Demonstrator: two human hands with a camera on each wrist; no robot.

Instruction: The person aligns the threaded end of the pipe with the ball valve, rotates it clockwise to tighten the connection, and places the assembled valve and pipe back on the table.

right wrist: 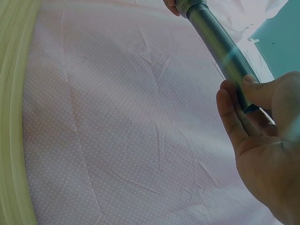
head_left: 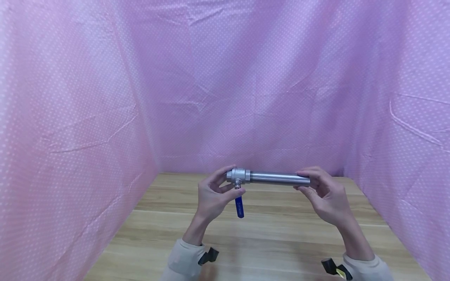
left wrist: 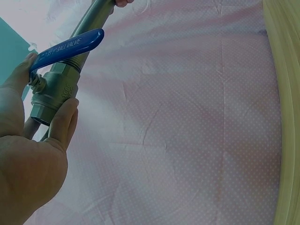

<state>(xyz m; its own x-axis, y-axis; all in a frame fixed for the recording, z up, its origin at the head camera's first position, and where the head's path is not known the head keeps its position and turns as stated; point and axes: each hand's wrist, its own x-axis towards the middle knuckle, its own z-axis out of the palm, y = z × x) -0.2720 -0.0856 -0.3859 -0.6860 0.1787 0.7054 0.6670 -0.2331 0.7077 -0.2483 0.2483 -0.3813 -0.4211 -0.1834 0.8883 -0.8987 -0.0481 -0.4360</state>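
A steel ball valve (head_left: 240, 175) is joined to a steel pipe (head_left: 277, 178), and both are held up level above the table. My left hand (head_left: 214, 197) grips the valve body, thumb near the base of its blue lever handle (head_left: 240, 207), which points toward me. In the left wrist view the lever (left wrist: 70, 48) bears the words "ball valve", and some thread shows where pipe meets valve. At the pipe's free end, my right hand (head_left: 327, 195) pinches it between thumb and fingers. The right wrist view shows that thumb on the pipe (right wrist: 225, 51) close to its end.
Beneath the hands lies a wooden table (head_left: 168, 226) with light grain. Pink dotted cloth (head_left: 246, 97) hangs behind it and along both sides. Dark camera mounts (head_left: 211, 255) sit on the cuffs.
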